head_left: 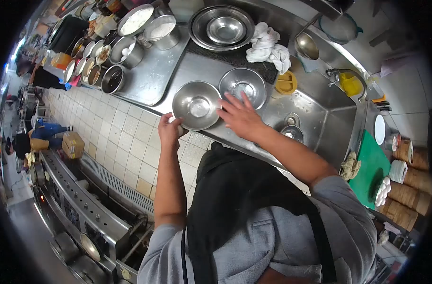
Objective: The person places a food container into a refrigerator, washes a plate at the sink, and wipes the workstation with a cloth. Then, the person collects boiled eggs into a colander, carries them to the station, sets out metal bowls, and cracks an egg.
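My left hand [170,129] is closed at the left rim of a steel mixing bowl [197,105]. A small white thing [180,130] shows in its fingers, too little of it to name. My right hand [241,116] has its fingers spread, with nothing held. Its fingertips lie between that bowl's right rim and a second steel bowl [243,86] just behind. Something shiny sits in the bottom of each bowl, but I cannot tell what. Both bowls stand at the front of the steel counter, left of the sink [334,124].
A metal tray [149,78] lies left, beside several containers, one a pot of white eggs [126,51]. Nested bowls [225,29] and a white cloth [269,47] are behind. A green board [373,163] holds eggs [382,191] at right. A stove [90,208] stands left.
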Tool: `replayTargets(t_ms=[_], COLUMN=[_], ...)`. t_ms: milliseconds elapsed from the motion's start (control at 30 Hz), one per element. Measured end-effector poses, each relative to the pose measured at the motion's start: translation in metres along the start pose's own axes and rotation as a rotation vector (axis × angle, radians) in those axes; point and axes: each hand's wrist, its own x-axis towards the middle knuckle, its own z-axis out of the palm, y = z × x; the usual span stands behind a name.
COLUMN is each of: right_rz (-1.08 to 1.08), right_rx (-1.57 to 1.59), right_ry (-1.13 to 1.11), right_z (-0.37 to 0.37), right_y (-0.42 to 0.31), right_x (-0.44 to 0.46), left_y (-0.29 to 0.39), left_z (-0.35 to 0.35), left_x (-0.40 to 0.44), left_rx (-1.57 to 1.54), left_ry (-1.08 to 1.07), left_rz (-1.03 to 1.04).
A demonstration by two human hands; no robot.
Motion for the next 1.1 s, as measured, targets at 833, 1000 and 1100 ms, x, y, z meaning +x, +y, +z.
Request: replayTargets(t_ms=[833, 1000, 1100], right_rz=[0.718, 0.786, 0.871], right_rx=[1.084, 1.579, 1.708], right_ry=[0.298, 0.878, 1.184], right_z=[-0.063, -0.134, -0.139], right_y=[-0.003, 0.010, 0.026], right_x=[0.036, -0.049, -0.121], left_y=[-0.006, 0.000, 0.012], left_z=[-0.031, -0.028, -0.004], left_x=[-0.021, -0.019, -0.032], left_rx=[-0.340, -0.293, -0.288], left_ry=[-0.099, -0.213, -0.283], left_rz=[-0.172, -0.196, -0.149])
